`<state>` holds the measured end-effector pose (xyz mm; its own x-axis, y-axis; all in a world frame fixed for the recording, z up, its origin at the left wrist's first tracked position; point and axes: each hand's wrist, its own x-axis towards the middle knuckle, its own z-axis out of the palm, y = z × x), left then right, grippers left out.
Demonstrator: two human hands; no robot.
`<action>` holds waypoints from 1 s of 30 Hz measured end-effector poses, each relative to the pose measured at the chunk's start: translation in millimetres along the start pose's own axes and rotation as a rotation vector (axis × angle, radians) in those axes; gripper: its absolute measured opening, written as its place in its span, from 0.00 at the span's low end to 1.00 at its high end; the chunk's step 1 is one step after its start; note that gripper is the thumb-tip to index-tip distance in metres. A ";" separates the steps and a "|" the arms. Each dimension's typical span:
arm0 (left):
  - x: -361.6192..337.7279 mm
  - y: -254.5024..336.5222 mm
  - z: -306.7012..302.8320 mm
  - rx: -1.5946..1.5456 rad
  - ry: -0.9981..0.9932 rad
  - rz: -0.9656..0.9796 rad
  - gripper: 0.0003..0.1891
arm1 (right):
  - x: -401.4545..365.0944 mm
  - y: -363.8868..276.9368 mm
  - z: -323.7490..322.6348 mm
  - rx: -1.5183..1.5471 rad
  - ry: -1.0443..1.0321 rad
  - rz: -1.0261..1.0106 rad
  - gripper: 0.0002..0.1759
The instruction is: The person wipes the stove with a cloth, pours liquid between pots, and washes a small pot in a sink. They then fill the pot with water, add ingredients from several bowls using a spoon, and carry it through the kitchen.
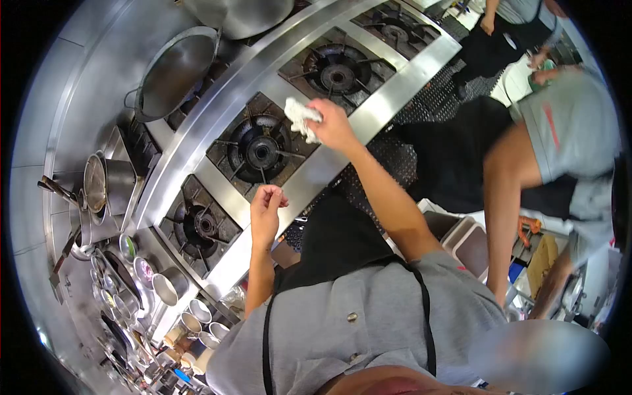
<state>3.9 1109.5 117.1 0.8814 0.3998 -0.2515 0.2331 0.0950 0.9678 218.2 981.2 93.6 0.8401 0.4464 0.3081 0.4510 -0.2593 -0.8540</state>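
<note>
A crumpled white cloth (303,120) is gripped in my right hand (334,126), which is above the metal strip and grate between two burners. My left hand (266,214) is over the front edge of the stove (308,172), its fingers curled in and nothing visible in them. Close to both hands lies a gas burner (262,151) with a dark grate around it. A second burner (338,77) is beyond my right hand, and another burner (200,226) sits to the left of my left hand.
A large wok-like pan (176,74) and a big pot (238,14) stand along the back. Pots with strainers (99,184) and small containers (164,287) fill the left side. A co-worker in a grey shirt (567,125) bends close on my right; another person (517,12) stands farther off.
</note>
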 end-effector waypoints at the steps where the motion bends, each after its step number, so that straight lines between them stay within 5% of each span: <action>1: 10.3 -3.4 -1.4 0.006 0.026 -0.013 0.06 | 29.9 1.3 1.0 -0.006 -0.008 -0.009 0.16; 8: 49.6 -2.7 -21.7 0.118 0.302 -0.045 0.08 | 220.8 40.9 99.9 0.066 -0.075 -0.299 0.16; 11: 62.6 3.1 -22.8 0.115 0.368 -0.204 0.08 | 247.7 73.8 111.6 -0.254 -0.327 0.060 0.15; 13: 71.4 4.0 -28.9 0.164 0.371 -0.289 0.09 | 240.9 124.3 138.9 -0.701 0.084 -0.538 0.10; 14: 80.2 -0.4 -41.3 0.174 0.318 -0.337 0.09 | 239.6 130.3 147.5 -0.729 0.198 -0.551 0.09; 17: 102.8 0.7 -40.1 0.234 0.255 -0.347 0.09 | 242.2 135.5 136.1 -0.846 0.146 -0.656 0.12; 20: 130.6 19.8 -29.2 0.296 0.200 -0.269 0.09 | 268.2 162.0 123.1 -0.533 0.044 -0.677 0.18; 22: 143.1 20.0 -24.7 0.269 0.225 -0.237 0.10 | 289.2 174.8 87.8 -0.836 0.164 -0.775 0.15; 24: 148.9 19.5 -26.2 0.229 0.212 -0.270 0.10 | 313.2 199.7 63.3 -0.783 0.075 -0.861 0.16; 30: 143.2 22.2 -16.4 0.307 0.230 -0.351 0.11 | 357.8 257.4 -1.9 -0.871 -0.202 -0.720 0.30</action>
<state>128.6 1183.7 102.8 0.6235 0.5853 -0.5184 0.6386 0.0011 0.7695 635.5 1072.6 -15.2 0.2744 0.8402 0.4677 0.9287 -0.3577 0.0978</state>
